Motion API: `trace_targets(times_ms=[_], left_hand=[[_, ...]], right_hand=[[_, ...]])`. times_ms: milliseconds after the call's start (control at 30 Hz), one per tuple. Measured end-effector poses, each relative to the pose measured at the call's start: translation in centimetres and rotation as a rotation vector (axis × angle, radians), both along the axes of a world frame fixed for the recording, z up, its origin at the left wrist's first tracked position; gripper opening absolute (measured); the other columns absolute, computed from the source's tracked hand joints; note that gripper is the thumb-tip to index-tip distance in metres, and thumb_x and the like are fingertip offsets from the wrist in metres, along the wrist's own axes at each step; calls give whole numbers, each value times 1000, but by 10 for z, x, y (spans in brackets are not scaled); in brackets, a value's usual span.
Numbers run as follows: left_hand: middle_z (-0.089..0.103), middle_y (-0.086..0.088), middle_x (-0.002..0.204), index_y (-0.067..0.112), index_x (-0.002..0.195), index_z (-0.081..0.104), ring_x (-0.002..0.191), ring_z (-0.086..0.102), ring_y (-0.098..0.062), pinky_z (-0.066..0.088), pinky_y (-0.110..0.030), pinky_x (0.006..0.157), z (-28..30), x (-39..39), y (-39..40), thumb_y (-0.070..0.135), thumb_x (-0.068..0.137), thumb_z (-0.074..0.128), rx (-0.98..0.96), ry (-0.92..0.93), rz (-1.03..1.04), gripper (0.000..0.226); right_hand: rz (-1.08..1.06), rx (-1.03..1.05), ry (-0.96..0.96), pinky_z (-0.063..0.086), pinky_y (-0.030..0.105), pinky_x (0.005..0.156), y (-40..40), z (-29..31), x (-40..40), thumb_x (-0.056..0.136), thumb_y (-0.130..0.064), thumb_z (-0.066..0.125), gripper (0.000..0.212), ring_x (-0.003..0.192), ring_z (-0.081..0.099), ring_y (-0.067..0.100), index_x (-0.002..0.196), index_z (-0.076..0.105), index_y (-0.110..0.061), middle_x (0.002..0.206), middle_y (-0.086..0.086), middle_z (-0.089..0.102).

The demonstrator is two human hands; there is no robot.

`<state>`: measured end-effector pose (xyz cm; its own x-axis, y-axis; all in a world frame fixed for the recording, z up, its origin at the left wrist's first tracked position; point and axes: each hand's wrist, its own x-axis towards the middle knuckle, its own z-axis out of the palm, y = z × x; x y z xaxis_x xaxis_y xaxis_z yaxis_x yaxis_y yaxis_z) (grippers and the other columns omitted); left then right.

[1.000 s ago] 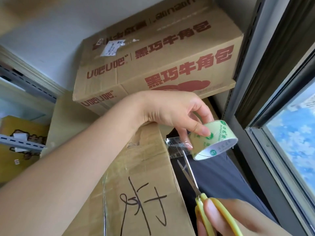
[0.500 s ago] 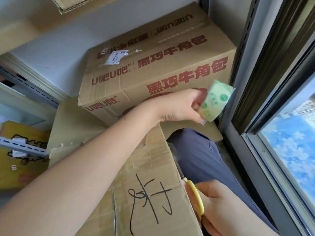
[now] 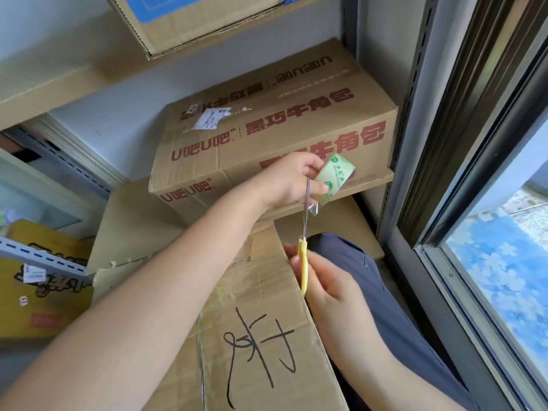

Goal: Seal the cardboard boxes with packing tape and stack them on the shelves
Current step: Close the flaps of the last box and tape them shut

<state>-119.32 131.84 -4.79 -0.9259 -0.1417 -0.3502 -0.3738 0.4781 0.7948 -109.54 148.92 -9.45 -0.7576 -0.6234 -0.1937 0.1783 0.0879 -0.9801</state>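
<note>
My left hand [image 3: 292, 180] grips a green roll of packing tape [image 3: 333, 178] in front of the shelf, with a short clear tail of tape hanging below it. My right hand [image 3: 329, 287] holds yellow-handled scissors [image 3: 303, 256], blades pointing up toward the left hand. Below both hands lies a cardboard box [image 3: 252, 336] with black handwriting and clear tape along its top. Behind the hands, a cardboard box with red print [image 3: 267, 137] sits on the shelf [image 3: 370, 180].
Another cardboard box [image 3: 189, 22] sits on the shelf above. A yellow box [image 3: 35, 286] and a metal rail [image 3: 41, 259] are at the left. A window frame [image 3: 462, 238] runs down the right. My trouser leg [image 3: 385, 292] shows beside the lower box.
The tape was cut near the box edge; my left hand then lifted the roll up toward the shelf. My right hand dropped, then raised the scissors again to the left hand.
</note>
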Motion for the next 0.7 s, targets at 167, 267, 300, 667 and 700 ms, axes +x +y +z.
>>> trace_targets(times_ms=[167,267,300,667,700], left_hand=[[73,-2,104,10,116,63,83,73,-8,60,-23,72,18,13,-17,1,92,66,21,54,58,26],[76,-5,103,10,114,64,87,75,-17,62,-29,76,38,26,-32,1,92,65,82,114,120,24],[76,-6,103,10,115,64,89,75,-18,62,-30,78,46,31,-38,1,92,65,102,122,131,24],[75,-8,106,11,121,66,77,69,-7,54,-21,66,84,69,-91,4,92,67,208,185,278,30],[75,-7,106,12,120,67,77,68,-6,52,-20,65,81,71,-91,2,92,66,234,181,248,29]], right_hand=[[89,257,-140,60,45,74,11,-25,-2,99,-29,57,32,76,70,30,89,69,-1,76,12,72],[33,330,-14,52,21,52,13,2,-23,96,-38,59,20,52,67,7,81,62,-25,70,-8,73],[7,377,208,49,21,49,11,15,-36,90,-50,57,24,46,60,5,78,57,-29,68,-13,70],[-53,845,786,55,35,79,-103,79,-227,95,-12,56,16,87,62,26,110,62,-13,105,9,67],[-23,886,825,55,34,82,-114,77,-233,94,-9,56,20,92,63,25,113,62,-12,109,9,67]])
